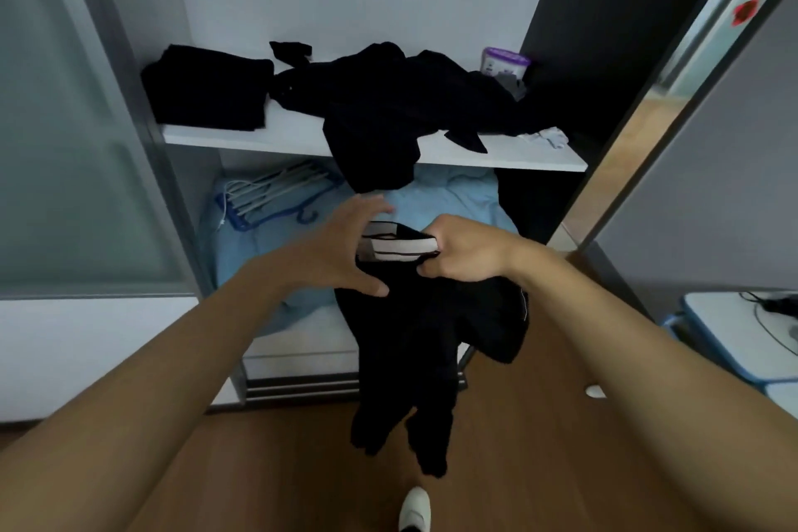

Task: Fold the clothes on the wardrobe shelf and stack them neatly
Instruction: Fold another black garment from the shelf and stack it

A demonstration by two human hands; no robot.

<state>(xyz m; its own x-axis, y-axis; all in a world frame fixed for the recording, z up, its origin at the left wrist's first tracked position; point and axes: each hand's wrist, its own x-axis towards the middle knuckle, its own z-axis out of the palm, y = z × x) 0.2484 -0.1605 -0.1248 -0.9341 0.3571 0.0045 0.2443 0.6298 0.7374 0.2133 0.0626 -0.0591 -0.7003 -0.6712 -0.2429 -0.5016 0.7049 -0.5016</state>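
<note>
Head view: right hand (464, 251) pinches black garment (410, 337) by its striped band; left hand (341, 246), fingers spread, at 9 o'clock; shelf (293, 138) at 12 o'clock.

Spread left hand (345, 246) (thumb out), right hand (466, 248) gripping black garment (414, 337)

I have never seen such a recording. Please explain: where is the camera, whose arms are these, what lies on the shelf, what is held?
There is no machine here. The picture comes from a camera worn on a person's head, looking down at their arms. The right hand grips a black garment by its white band; it hangs down. The left hand is open beside it. On the white shelf lie a folded black pile, left, and a loose black heap.
</note>
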